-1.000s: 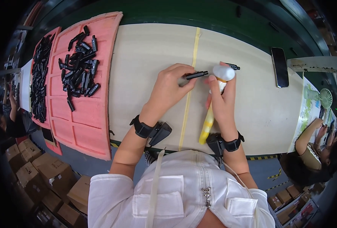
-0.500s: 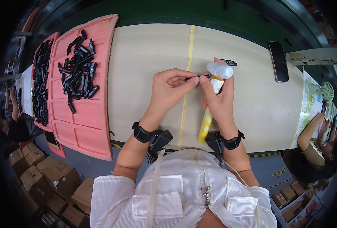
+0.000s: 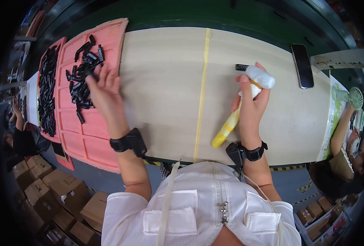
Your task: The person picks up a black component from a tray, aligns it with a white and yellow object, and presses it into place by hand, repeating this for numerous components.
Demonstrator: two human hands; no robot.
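My left hand (image 3: 107, 96) is over the pink foam tray (image 3: 98, 135) at the left, at the edge of a heap of small black plastic parts (image 3: 80, 88). Its fingers are spread, and a dark part shows by the thumb tip, blurred. At the right, my right hand (image 3: 251, 104) is closed round a yellow-handled stick (image 3: 228, 127) with a bulging head wrapped in white (image 3: 260, 78). Its handle slants down toward me over the beige table mat (image 3: 165, 102). One black part (image 3: 242, 67) lies on the mat just beyond the right hand.
A yellow tape line (image 3: 202, 90) runs across the mat. Another tray of black parts (image 3: 48, 90) lies further left. A phone (image 3: 302, 65) lies at the far right, near a green fan (image 3: 355, 97). Other people sit at both sides. Cardboard boxes (image 3: 63, 184) stand lower left.
My left hand has gone from the middle, where it pinched a small black part beside the right hand, to the pink tray, and its fingers have spread. The right hand shifted slightly right with the stick.
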